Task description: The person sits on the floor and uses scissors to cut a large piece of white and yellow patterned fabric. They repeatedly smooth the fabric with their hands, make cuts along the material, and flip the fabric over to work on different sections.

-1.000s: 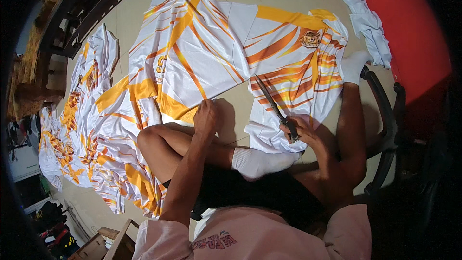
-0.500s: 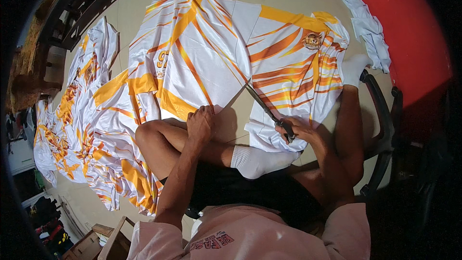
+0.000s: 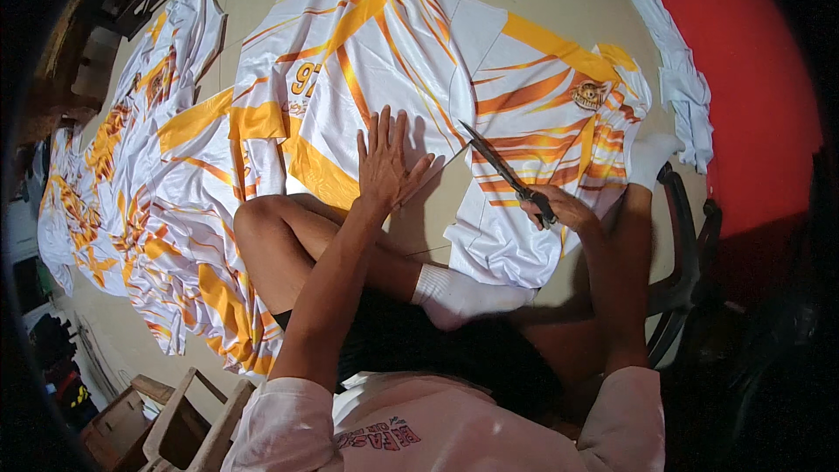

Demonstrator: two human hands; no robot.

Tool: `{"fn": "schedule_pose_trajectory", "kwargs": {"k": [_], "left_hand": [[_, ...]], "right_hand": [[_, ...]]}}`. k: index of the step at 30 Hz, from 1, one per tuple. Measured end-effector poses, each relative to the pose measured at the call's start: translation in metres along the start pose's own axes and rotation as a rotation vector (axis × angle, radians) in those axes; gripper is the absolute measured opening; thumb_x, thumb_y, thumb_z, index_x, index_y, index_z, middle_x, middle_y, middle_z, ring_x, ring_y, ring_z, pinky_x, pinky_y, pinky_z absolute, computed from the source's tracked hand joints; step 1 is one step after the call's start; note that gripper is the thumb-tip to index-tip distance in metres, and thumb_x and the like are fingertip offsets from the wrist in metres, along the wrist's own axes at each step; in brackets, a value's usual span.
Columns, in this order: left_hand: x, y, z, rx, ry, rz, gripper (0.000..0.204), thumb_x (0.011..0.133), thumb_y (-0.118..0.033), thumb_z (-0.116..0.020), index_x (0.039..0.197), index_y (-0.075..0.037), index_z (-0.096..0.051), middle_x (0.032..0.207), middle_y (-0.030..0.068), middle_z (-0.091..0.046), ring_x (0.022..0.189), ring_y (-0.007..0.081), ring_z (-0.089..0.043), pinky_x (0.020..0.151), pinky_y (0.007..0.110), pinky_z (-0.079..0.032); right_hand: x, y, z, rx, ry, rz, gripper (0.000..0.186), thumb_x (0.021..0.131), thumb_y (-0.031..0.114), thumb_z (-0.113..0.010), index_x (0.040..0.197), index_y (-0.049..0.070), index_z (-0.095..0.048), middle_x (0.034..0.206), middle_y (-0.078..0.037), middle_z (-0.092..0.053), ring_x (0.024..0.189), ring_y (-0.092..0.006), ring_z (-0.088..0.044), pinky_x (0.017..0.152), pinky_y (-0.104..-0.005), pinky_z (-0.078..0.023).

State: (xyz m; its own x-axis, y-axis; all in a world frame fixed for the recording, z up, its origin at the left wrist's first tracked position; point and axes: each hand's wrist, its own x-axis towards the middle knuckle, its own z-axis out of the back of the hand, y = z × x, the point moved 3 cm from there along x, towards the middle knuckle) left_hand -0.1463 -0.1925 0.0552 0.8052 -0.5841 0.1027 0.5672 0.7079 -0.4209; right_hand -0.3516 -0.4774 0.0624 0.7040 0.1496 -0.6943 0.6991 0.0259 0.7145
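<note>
A wide printed fabric sheet (image 3: 402,79), white with orange and yellow streaks, lies on the tiled floor in front of me. A cut runs into it from the near edge, parting a left panel from a right panel (image 3: 542,140). My left hand (image 3: 387,162) is spread flat, fingers apart, over the left panel beside the cut. In my right hand (image 3: 559,208) is a pair of dark scissors (image 3: 502,166), gripped by the handles. Their blades point away and to the left, with the tip near the inner end of the cut. The blades look nearly closed.
More printed fabric (image 3: 157,245) lies heaped along my left. A white cloth strip (image 3: 686,87) stretches beside a red surface (image 3: 743,105) at the right. Dark chair legs (image 3: 686,245) stand close to my right leg. Wooden stools (image 3: 188,424) are at the lower left.
My left hand has let go of the fabric's near edge, moved forward and spread flat. The scissors have lifted slightly and moved right. The whole view has shifted a little.
</note>
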Motion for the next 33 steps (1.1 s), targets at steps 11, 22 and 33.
{"fn": "schedule_pose_trajectory", "kwargs": {"k": [11,22,33], "left_hand": [[0.063,0.006,0.005,-0.122,-0.099,0.188,0.056,0.096,-0.048,-0.061,0.122,0.001,-0.065,0.131,0.0243,-0.056,0.123,0.0422,-0.054,0.1,0.057,-0.042],[0.291,-0.174,-0.136,0.158,0.292,-0.283,0.082,0.097,-0.069,-0.043,0.159,-0.016,-0.033,0.163,0.0272,-0.026,0.15,0.0526,-0.019,0.118,0.07,-0.016],[0.285,-0.185,-0.17,0.018,0.22,-0.505,0.089,0.094,-0.075,-0.043,0.163,-0.023,-0.025,0.169,0.0151,-0.021,0.156,0.0402,-0.015,0.121,0.07,-0.006]], "right_hand": [[-0.005,-0.023,0.007,-0.42,-0.068,0.009,0.053,0.087,0.045,-0.079,0.118,0.003,-0.065,0.081,-0.007,-0.063,0.077,-0.0201,-0.062,0.073,-0.0377,-0.05],[-0.002,-0.037,0.002,-0.495,-0.048,-0.042,0.053,0.082,0.045,-0.085,0.108,0.005,-0.061,0.09,-0.009,-0.063,0.086,-0.0225,-0.06,0.076,-0.0376,-0.049],[-0.007,0.001,-0.008,-0.521,0.053,-0.15,0.057,0.082,0.043,-0.085,0.116,0.004,-0.061,0.101,-0.014,-0.065,0.093,-0.0278,-0.063,0.085,-0.0403,-0.051]]}}
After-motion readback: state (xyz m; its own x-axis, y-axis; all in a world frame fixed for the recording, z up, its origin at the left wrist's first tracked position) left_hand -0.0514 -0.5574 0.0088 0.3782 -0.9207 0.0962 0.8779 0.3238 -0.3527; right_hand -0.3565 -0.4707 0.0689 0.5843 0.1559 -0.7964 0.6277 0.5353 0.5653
